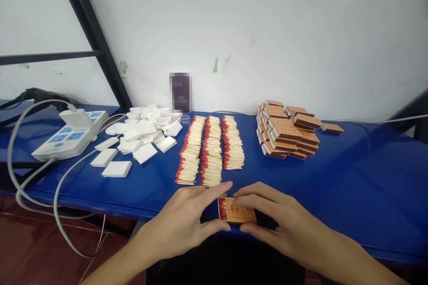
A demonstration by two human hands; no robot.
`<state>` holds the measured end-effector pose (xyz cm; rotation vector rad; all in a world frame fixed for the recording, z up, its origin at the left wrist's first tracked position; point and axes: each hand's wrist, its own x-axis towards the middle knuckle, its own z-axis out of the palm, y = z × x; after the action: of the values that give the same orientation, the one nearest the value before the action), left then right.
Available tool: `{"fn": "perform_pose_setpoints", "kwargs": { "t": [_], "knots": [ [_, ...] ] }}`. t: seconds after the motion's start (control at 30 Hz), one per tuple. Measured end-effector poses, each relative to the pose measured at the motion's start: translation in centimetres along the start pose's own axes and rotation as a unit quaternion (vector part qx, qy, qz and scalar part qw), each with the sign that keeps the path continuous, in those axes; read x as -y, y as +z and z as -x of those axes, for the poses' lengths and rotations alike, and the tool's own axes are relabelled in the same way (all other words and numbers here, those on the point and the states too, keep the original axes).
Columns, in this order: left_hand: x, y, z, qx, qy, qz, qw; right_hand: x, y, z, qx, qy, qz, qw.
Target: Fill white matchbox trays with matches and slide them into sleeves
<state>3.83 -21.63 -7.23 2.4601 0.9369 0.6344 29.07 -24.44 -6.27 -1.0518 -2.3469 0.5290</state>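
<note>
Power strip: the white strip (pixel 55 146) sits at the far left with a charger (pixel 77 119) plugged in, probably to keep its looping cable (pixel 59 196) aside from the hands.
Cardboard trays: white matchbox trays (pixel 145 154) lie in a loose heap, seemingly grouped apart from the printed boxes for easy picking.
Pixelated panel: a dark upright rectangle (pixel 181 93) stands by the wall, its purpose unclear.
Left hand: its thumb and a finger (pixel 187 216) lightly pinch the tray end of a matchbox (pixel 242 214), likely steadying it; the index finger is raised.
Matchstick rows: three rows (pixel 211 151) lie with red heads leftward, apparently aligned so that bunches lift out facing one way.
Matchbox: at the near table edge, between both hands, with match heads (pixel 222 209) showing at its left end.
Right hand: thumb and fingers (pixel 284 211) grasp the orange sleeve from both long sides, presumably to control it.
Sleeve pile: orange matchboxes (pixel 284 131) are stacked at right, perhaps for compactness; another (pixel 332 128) lies beside them.
</note>
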Motion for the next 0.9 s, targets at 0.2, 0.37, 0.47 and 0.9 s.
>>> {"fn": "perform_pose_setpoints", "kwargs": {
  "t": [0.2, 0.37, 0.47, 0.9],
  "knots": [
    [0.0, 0.3, -0.6, -0.06, -0.005, 0.017, 0.998, 0.2, 0.5, -0.3, -0.018, -0.019, 0.0, 1.0],
    [-0.2, 0.0, -0.9, -0.045, 0.039, 0.064, 0.996, 0.5, 0.4, -0.8, 0.008, -0.028, -0.014, 0.999],
    [-0.2, -0.1, -0.8, -0.046, 0.041, 0.056, 0.997, 0.7, 0.7, -1.0, -0.006, -0.018, -0.008, 1.0],
    [0.0, 0.2, -0.6, -0.059, 0.038, -0.047, 0.996, -8.0, -16.9, 6.5, -0.246, 0.328, 0.358, 0.839]
  ]
}}
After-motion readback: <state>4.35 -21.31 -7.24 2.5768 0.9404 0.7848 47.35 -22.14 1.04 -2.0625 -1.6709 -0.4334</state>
